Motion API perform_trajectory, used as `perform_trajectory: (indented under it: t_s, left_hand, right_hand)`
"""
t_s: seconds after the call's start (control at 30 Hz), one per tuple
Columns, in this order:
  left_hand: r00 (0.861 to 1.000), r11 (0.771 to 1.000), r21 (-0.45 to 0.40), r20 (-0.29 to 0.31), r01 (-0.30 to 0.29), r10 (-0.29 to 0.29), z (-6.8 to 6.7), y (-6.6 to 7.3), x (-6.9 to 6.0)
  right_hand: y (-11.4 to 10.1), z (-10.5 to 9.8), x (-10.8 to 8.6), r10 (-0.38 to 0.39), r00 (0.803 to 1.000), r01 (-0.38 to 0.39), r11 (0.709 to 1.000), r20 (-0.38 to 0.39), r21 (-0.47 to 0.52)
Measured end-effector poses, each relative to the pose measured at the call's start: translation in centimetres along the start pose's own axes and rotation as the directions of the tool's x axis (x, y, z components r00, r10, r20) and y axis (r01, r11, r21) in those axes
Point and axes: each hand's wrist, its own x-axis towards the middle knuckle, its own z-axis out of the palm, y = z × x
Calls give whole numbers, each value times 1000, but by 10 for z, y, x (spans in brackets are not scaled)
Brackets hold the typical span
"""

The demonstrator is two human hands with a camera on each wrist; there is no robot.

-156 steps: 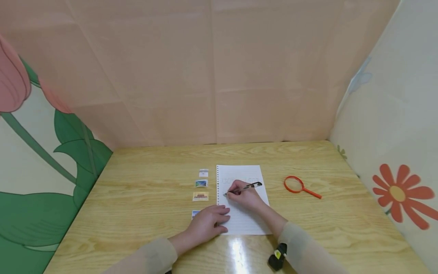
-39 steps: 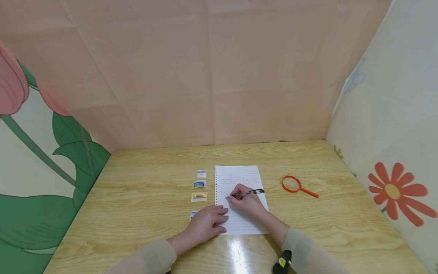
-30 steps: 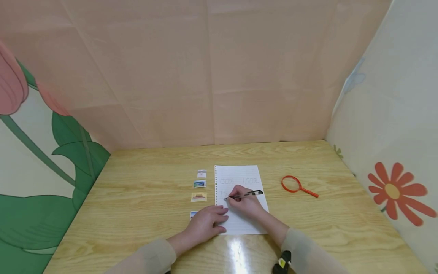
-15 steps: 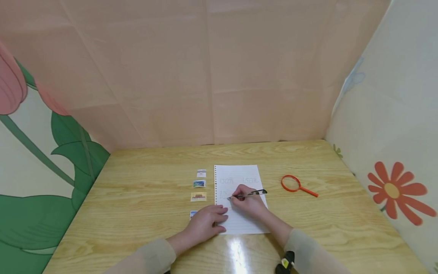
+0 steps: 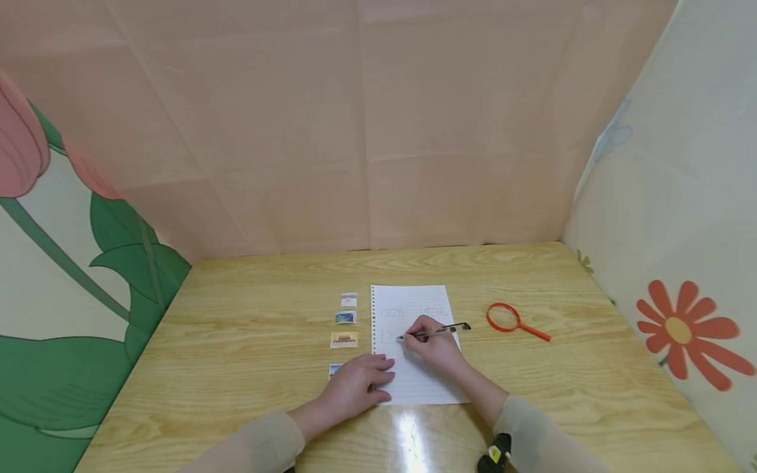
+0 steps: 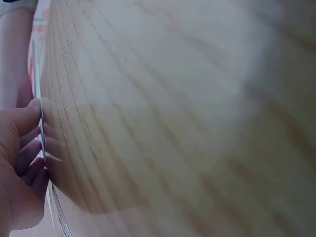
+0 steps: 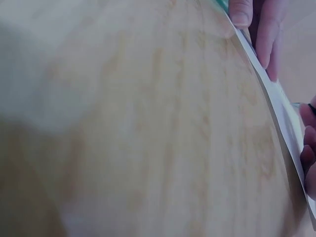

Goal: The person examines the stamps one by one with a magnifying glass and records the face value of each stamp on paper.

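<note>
Slightly rightward since half a second ago, the right hand (image 5: 436, 348) has carried the pen (image 5: 452, 328), whose tip now sits at the right end of the lower row of faint handwriting (image 5: 387, 337). Its grip pinches the pen near the tip. The sheet of lined paper (image 5: 422, 387) lies flat on the worktop (image 5: 254, 322). The left hand (image 5: 355, 381) rests at its lower left edge, grip loose, fingers spread. Just left of the paper, four small picture cards (image 5: 344, 339) form a column, the nearest partly covered by that hand. Right of the paper, apart from it, lies a red magnifying glass (image 5: 522, 326).
</note>
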Motion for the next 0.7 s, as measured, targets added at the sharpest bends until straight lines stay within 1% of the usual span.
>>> perform_trajectory:
  t_s: [0.1,0.27,0.4,0.53,0.7]
  left_hand:
    - [1000,1000,2,1,-7,7,0,0,0]
    - [999,999,13,-10,-31,31,-1,0,0]
    - [999,999,14,-12,-34,35,-1,0,0]
    - [1000,1000,11,-9,-29,29,-2,1,0]
    - [1000,1000,11,9,-2,2,-2,1,0]
  right_hand:
    - [0,-1,2,31,999,-30,999,-28,15]
    - [0,-2,5,18,998,-18,1000,-58,-8]
    - [1,-1,7,19,997,-20,1000,-81,-12]
    - [3,1,10,-9,996,7,1000,-85,-20]
    - [5,3,10,-47,996,44,998,-72,-48]
